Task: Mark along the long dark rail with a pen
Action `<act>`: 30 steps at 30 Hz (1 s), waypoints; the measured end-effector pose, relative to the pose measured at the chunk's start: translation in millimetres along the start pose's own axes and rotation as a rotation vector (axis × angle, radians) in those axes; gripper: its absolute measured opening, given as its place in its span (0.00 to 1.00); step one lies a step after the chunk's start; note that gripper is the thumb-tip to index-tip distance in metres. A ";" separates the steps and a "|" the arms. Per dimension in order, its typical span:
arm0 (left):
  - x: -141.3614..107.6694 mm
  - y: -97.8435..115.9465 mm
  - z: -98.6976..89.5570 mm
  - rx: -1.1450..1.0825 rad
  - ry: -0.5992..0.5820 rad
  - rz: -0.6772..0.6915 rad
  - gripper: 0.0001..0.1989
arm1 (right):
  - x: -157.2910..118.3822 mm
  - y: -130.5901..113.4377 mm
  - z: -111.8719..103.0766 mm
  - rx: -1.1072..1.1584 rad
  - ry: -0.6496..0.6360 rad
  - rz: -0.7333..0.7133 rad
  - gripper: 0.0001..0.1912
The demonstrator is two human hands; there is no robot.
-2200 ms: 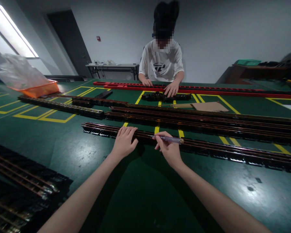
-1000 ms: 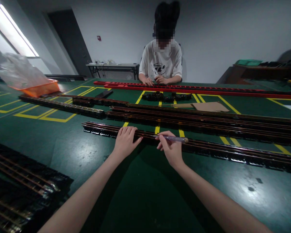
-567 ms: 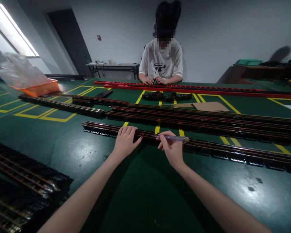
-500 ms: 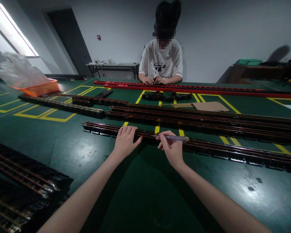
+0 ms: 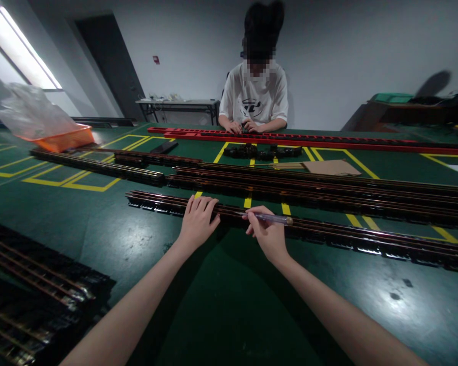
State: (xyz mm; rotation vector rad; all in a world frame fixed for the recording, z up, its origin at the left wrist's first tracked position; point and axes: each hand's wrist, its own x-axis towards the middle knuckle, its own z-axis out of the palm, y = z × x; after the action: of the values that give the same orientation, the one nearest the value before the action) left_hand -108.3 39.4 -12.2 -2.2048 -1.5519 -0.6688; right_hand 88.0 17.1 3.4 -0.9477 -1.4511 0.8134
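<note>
A long black strip (image 5: 156,201) with copper-coloured rods along it lies crosswise on the green table in front of me. My left hand (image 5: 198,219) grips it from above, fingers curved over the far side and thumb on the near side. Just to the right, my right hand (image 5: 266,231) is closed on a slim pen (image 5: 270,218) with a clear, purplish barrel. The pen slants almost level, its back end to the right. Its tip meets the strip between my hands, though the exact contact point is too small to make out.
Behind lie more black strips (image 5: 328,195), a cardboard piece (image 5: 332,166) and red rails (image 5: 328,141). At left stand an orange basket (image 5: 72,138) with plastic bags and further strips (image 5: 34,269). Across the table sits a co-worker (image 5: 254,96), hands near the red rails.
The black strip has slid slightly to the left. My right hand with the pen has shifted a little left too, while my left hand stays nearly in place.
</note>
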 end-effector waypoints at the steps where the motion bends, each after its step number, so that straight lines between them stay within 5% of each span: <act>1: 0.1 0.2 -0.2 0.001 -0.001 0.002 0.15 | 0.0 -0.1 0.0 0.001 0.000 0.000 0.08; 30: -0.7 -0.2 -3.4 -0.017 -0.025 -0.033 0.22 | -0.3 -0.7 -0.2 0.021 -0.005 0.019 0.09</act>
State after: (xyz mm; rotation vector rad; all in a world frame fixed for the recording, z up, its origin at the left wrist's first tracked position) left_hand -109.2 37.1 -9.7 -2.2121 -1.6045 -0.6688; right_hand 88.2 16.5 4.0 -0.9458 -1.4372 0.8436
